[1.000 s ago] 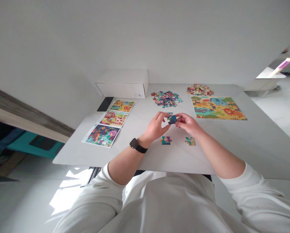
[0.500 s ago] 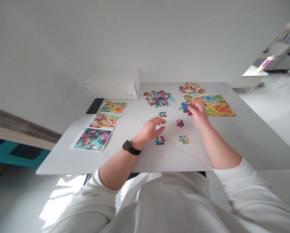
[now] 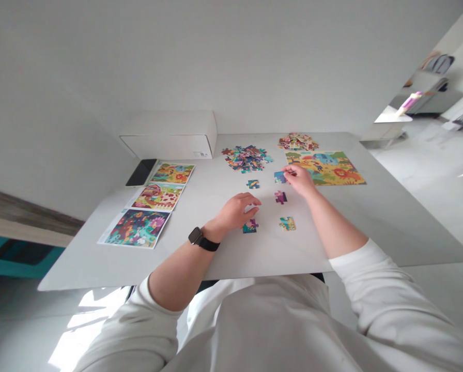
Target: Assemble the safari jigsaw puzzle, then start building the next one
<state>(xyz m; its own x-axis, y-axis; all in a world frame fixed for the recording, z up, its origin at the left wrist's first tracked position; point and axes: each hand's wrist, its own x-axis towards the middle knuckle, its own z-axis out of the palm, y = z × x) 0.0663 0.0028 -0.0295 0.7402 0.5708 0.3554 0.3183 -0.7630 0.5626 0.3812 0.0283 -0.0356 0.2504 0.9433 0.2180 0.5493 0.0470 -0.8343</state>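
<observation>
Lion puzzle point(image 3: 328, 166) at right looks complete, while two piles point(image 3: 247, 158) at upper centre and four pieces point(image 3: 287, 223) mid-frame lie loose, right hand point(image 3: 298, 180) pinching a blue piece point(image 3: 279, 177) near centre, left hand point(image 3: 240, 212) loosely spread, seemingly empty.

Head-worn, the camera faced forward and down, near the table point(image 3: 394, 217), wall point(image 3: 255, 67) at twelve o'clock, shirt point(image 3: 262, 320) at six.

The held puzzle piece point(image 3: 279, 177) is coloured mostly blue; the yellow picture point(image 3: 328, 170) at right is patterned with animals.
</observation>
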